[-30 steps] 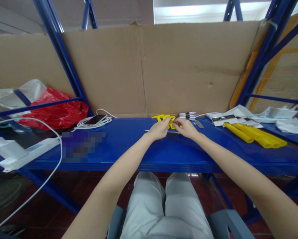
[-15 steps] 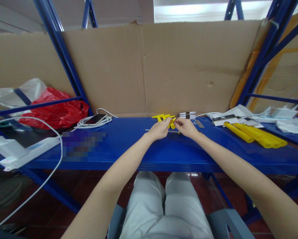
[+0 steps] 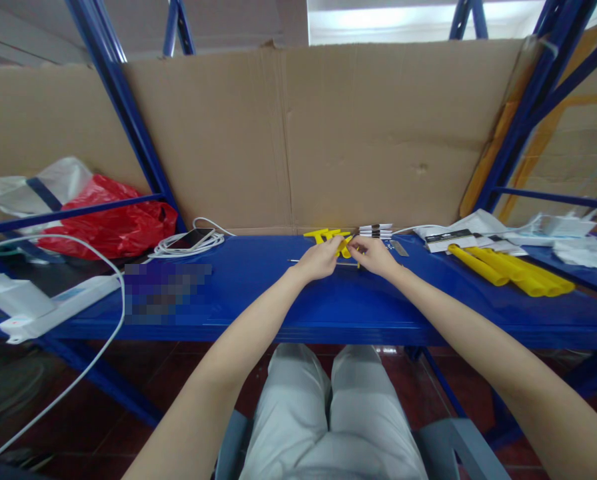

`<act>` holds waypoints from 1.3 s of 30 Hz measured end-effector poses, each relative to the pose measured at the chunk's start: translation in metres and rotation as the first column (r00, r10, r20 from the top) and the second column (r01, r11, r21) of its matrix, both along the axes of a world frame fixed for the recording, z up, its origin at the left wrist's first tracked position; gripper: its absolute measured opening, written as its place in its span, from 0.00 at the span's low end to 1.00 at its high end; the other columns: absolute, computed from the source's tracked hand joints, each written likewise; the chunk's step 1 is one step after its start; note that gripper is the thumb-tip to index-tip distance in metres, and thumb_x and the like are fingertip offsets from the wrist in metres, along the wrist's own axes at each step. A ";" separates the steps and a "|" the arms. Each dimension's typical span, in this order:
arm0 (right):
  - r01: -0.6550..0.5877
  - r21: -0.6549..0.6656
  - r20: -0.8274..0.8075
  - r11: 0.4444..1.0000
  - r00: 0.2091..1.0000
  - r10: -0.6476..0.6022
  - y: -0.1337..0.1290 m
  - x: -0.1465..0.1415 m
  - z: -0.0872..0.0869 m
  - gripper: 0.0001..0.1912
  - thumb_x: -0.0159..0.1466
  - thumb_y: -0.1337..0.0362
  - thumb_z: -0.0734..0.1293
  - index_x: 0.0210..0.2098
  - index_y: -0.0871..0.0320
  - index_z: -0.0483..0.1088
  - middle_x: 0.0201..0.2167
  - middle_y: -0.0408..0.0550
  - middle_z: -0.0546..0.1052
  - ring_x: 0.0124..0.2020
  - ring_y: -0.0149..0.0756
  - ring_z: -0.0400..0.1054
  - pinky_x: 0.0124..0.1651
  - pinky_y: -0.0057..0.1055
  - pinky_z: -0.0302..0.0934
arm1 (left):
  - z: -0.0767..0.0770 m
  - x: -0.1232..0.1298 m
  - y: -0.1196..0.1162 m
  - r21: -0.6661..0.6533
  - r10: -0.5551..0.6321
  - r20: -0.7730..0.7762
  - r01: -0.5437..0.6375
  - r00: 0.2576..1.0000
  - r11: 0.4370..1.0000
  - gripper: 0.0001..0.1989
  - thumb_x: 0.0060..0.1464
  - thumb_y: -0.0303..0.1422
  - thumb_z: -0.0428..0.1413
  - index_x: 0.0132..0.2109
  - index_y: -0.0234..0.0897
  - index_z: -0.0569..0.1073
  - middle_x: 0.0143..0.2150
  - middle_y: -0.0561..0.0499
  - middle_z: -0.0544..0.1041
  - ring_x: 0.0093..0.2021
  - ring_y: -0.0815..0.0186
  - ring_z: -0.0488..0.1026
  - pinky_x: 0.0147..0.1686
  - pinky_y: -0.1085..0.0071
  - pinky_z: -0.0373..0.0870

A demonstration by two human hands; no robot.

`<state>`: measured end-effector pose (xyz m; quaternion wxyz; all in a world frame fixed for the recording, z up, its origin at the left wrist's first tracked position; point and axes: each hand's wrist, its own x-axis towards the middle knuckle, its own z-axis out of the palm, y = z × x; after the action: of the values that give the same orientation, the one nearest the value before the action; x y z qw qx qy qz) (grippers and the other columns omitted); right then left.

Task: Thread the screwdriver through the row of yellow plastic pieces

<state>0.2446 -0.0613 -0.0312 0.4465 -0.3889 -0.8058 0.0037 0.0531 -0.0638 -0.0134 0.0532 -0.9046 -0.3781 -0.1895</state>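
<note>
A: What's in hand?

B: Small yellow plastic part (image 3: pixel 344 247), pinched from both sides. Left hand (image 3: pixel 318 260) closes on it from the left, right hand (image 3: pixel 376 257) from the right, fingertips meeting over the middle of the blue shelf (image 3: pixel 278 293), toward its back edge.

A: Grip?

B: Both hands clamped on the part. A thin metal rod (image 3: pixel 303 261) lies on the shelf just under the left hand. Can't tell if it's touched.

A: Progress?

B: My read: mid-assembly. More yellow T-shaped pieces (image 3: pixel 323 235) sit loose at the back edge just behind the hands, beside a stack of black-and-white strips (image 3: pixel 376 231). Nothing that looks finished is visible.

A: Rest of the shelf?

B: Yellow tubes (image 3: pixel 513 273) and paper sheets (image 3: pixel 473 233) toward the right end. Phone on a coiled white cable (image 3: pixel 191 241) left of centre, red plastic bag (image 3: pixel 111 227) and white power strip (image 3: pixel 53 303) at the left end. Cardboard sheet (image 3: pixel 378 133) as back wall.

A: Any labels?

B: Print on the sheets is too small to read. One patch on the shelf is blurred out.
</note>
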 end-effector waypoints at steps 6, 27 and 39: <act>-0.004 -0.015 0.012 1.000 1.000 0.004 0.000 0.001 0.000 0.08 0.61 0.63 0.62 0.28 0.56 0.70 0.25 0.46 0.76 0.25 0.33 0.65 0.32 0.29 0.60 | -0.001 0.000 0.002 0.000 -0.008 0.006 0.008 1.000 1.000 0.23 0.62 0.23 0.47 0.63 0.35 0.59 0.61 0.35 0.74 0.61 0.53 0.74 0.56 0.59 0.72; 0.115 -0.051 0.104 0.992 0.989 -0.109 0.000 0.009 0.002 0.07 0.59 0.64 0.63 0.27 0.56 0.71 0.25 0.45 0.76 0.25 0.33 0.66 0.32 0.29 0.58 | 0.001 -0.004 0.004 -0.023 0.041 0.073 -0.039 0.997 0.999 0.21 0.60 0.22 0.49 0.60 0.36 0.60 0.60 0.36 0.74 0.58 0.53 0.75 0.54 0.58 0.73; 0.462 -0.137 0.100 0.876 0.886 -0.452 0.016 0.084 0.012 0.07 0.56 0.64 0.63 0.23 0.56 0.71 0.23 0.47 0.77 0.28 0.37 0.69 0.34 0.30 0.61 | 0.000 -0.006 0.006 -0.014 0.023 0.088 -0.022 0.996 1.000 0.23 0.60 0.23 0.49 0.62 0.36 0.60 0.62 0.35 0.73 0.60 0.53 0.74 0.56 0.57 0.72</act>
<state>0.3281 -0.0454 -0.0189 0.3763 -0.6020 -0.7024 -0.0510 0.0470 -0.0576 -0.0130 0.0326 -0.8914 -0.3914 -0.2261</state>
